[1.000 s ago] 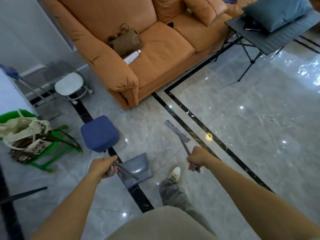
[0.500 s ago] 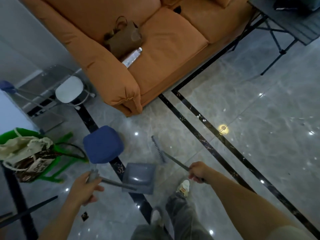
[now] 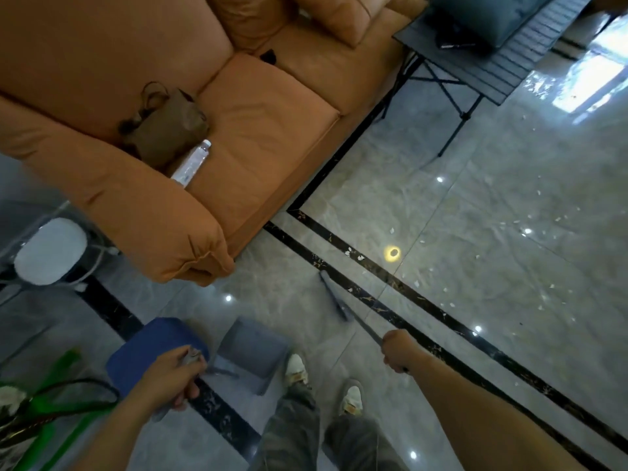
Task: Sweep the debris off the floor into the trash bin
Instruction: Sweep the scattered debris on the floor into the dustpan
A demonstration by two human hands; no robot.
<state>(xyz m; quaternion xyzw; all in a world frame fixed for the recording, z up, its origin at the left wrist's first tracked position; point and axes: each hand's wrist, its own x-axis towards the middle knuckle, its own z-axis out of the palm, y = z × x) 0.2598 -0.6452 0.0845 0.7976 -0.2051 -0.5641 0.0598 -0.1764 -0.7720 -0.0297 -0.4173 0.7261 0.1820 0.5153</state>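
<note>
Left hand [image 3: 173, 377] fisted around dustpan [image 3: 251, 351] handle; right hand [image 3: 396, 350] fisted around broom [image 3: 334, 299] handle. White debris [image 3: 516, 246] scattered on floor [image 3: 475, 185] beyond broom head, right of orange sofa [image 3: 238, 130].

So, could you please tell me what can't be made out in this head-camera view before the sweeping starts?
- Trash bin: none shows in the head view.
- Debris: pale flecks on the floor, too small to identify.
- Broom: head blurred; the right hand covers part of the handle.
- Dustpan handle: mostly hidden by the left hand.
- Green stool and bag: cut off by the left edge.
</note>
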